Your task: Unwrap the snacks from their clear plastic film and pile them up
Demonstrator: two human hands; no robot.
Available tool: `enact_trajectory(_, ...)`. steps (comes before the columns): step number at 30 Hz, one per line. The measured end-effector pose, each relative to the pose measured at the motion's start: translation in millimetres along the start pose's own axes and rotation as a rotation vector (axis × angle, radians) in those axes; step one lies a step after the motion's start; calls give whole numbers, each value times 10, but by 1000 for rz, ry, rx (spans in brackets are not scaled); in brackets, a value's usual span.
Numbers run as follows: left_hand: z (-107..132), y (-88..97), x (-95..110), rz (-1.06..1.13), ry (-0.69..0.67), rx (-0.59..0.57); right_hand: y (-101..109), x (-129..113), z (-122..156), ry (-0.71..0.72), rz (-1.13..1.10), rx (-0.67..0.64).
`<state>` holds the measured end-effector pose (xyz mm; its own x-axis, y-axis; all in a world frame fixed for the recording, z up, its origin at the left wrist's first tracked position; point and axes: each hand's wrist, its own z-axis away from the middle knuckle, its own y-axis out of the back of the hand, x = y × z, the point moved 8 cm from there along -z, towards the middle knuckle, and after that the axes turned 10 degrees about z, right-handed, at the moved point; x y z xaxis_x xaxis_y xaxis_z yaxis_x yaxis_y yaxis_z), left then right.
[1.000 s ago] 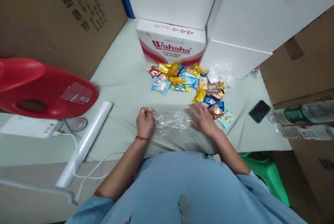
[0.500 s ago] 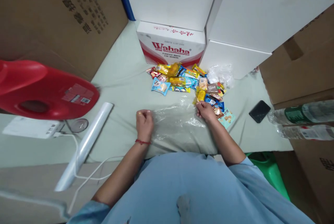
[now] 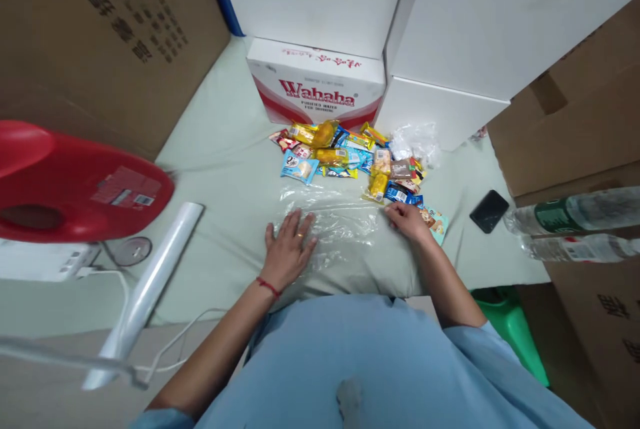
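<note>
A thin sheet of clear plastic film (image 3: 345, 222) lies wrinkled on the pale green cloth in front of me. My left hand (image 3: 290, 246) rests flat on its left part, fingers spread, with a red string bracelet at the wrist. At the right edge of the film, my right hand (image 3: 406, 219) has thumb and fingers pinched together on the film. Just beyond the film is a pile of wrapped snacks (image 3: 333, 157) in yellow, blue and red packets. A mint-green packet (image 3: 438, 224) lies beside my right hand, partly covered by it.
Behind the snacks stand a Wahaha water carton (image 3: 317, 92) and white boxes (image 3: 445, 102). Crumpled clear plastic (image 3: 414, 142) lies by them. A film roll (image 3: 150, 282), red jug (image 3: 85, 182) and white power bank (image 3: 45, 261) with cable are left. A phone (image 3: 489, 211) and plastic bottles (image 3: 580, 212) are right.
My left hand has gone from a closed grip on the film's left edge to lying flat and spread on it. The film has settled lower. My right hand shifted slightly toward me.
</note>
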<state>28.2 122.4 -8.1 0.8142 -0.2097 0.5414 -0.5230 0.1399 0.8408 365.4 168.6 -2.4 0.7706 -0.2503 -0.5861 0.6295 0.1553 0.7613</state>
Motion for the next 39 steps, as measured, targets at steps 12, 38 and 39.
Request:
enact_trajectory(12,-128,-120,73,-77,65,-48,325,-724,-401,42,542,344)
enact_trajectory(38,530,21,-118,-75,8,-3,-348,-1248,-84,539,388,120)
enact_trajectory(39,526,21,-110,-75,7,1,-322,-1308,-259,509,453,142)
